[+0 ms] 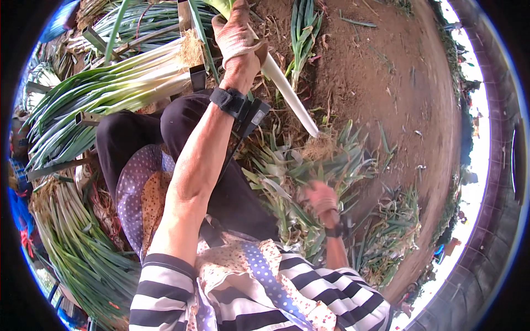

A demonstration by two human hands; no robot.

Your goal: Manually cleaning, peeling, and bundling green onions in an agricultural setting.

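My left hand (236, 38), in a worn, pale glove, is wrapped round a long green onion (290, 95) at the top of the view. The onion slants down to the right, its clean white stalk ending in a tuft of roots (319, 148). Green leaf shows above the fist, cut off by the picture's edge. My right hand (321, 199) is lower and to the right, over a heap of stripped leaves (298, 171). Motion blurs its fingers, and whether they grip anything does not show.
On the left, a bundle of green onions (118, 83) lies across a metal frame (197, 77). Another onion pile (83, 248) is below it. A few unpeeled onions (302, 38) lie on bare soil (381, 71). More leaf scraps (389, 231) are scattered at the right.
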